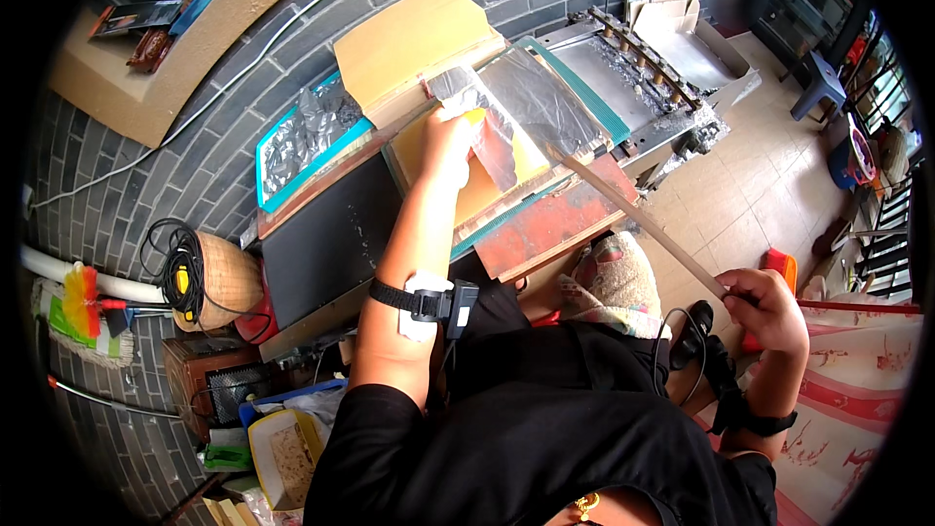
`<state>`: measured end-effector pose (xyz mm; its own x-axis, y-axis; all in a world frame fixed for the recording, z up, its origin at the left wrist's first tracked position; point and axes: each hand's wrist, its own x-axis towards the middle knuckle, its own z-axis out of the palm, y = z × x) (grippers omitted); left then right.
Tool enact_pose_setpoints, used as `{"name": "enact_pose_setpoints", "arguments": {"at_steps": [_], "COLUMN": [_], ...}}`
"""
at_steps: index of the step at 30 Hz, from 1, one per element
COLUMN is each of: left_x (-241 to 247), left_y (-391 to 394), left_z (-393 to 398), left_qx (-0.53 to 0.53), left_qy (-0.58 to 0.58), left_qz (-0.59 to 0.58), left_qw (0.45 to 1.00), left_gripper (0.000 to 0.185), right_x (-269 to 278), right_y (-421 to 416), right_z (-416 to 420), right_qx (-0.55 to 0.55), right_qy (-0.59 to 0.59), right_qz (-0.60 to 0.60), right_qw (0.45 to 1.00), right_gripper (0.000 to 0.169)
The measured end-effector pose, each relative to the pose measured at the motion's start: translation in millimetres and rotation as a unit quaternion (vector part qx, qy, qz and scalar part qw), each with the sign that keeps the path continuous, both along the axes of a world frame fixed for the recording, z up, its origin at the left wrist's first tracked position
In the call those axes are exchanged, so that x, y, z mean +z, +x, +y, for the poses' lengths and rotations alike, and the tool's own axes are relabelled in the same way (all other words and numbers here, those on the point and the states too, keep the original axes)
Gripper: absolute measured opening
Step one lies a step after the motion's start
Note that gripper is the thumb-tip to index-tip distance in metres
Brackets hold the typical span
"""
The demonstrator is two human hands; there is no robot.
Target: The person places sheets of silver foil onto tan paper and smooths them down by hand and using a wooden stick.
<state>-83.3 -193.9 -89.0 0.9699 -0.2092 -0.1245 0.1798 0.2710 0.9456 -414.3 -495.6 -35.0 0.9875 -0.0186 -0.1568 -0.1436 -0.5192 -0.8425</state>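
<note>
My left hand (445, 139) pinches a thin translucent sheet (498, 150) over a stack of yellow-brown paper (486, 175). Something yellow shows at its fingertips; I cannot tell what it is. My right hand (763, 307) grips the near end of a long thin flat stick (643, 220). The far tip of the stick meets the edge of a pile of clear, shiny film sheets (544, 98), just right of the paper. Beneath both piles, a teal ridged mat (613, 120) shows at the edges. A folded tan card (416, 44) stands behind my left hand.
A blue tray (266, 172) of crumpled foil-like film sits left. The bench has a black panel (332, 256) and a worn red board (555, 215). Beyond the mat stands a metal machine (613, 66). A patterned cloth (617, 285) lies across my lap; a wicker basket (223, 277) holds coiled cable.
</note>
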Motion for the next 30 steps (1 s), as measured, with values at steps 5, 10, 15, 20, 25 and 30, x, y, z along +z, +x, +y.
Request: {"name": "enact_pose_setpoints", "arguments": {"at_steps": [5, 10, 15, 20, 25, 30], "left_x": [-2, -3, -4, -7, -13, -13], "left_y": [2, 3, -1, 0, 5, 4], "left_z": [4, 14, 33, 59, 94, 134], "left_qx": [0.003, 0.002, -0.007, -0.014, -0.069, -0.084], "left_qy": [-0.010, -0.025, -0.040, -0.071, -0.123, -0.156], "left_qz": [-0.004, -0.007, -0.015, 0.005, -0.020, -0.043], "left_qw": [1.000, 1.000, 0.999, 0.997, 0.990, 0.983], "left_gripper": [0.022, 0.022, 0.021, 0.021, 0.024, 0.029], "right_x": [1, 9, 12, 18, 13, 15], "right_y": [7, 11, 20, 23, 23, 40], "right_z": [5, 9, 17, 15, 17, 26], "right_qx": [0.004, 0.024, 0.100, 0.126, 0.015, -0.017], "right_qy": [0.027, 0.029, -0.003, 0.017, 0.081, 0.044], "right_qz": [0.013, 0.010, -0.059, -0.057, -0.023, 0.012], "right_qw": [1.000, 0.999, 0.993, 0.990, 0.996, 0.999], "right_gripper": [0.021, 0.022, 0.025, 0.025, 0.022, 0.020]}}
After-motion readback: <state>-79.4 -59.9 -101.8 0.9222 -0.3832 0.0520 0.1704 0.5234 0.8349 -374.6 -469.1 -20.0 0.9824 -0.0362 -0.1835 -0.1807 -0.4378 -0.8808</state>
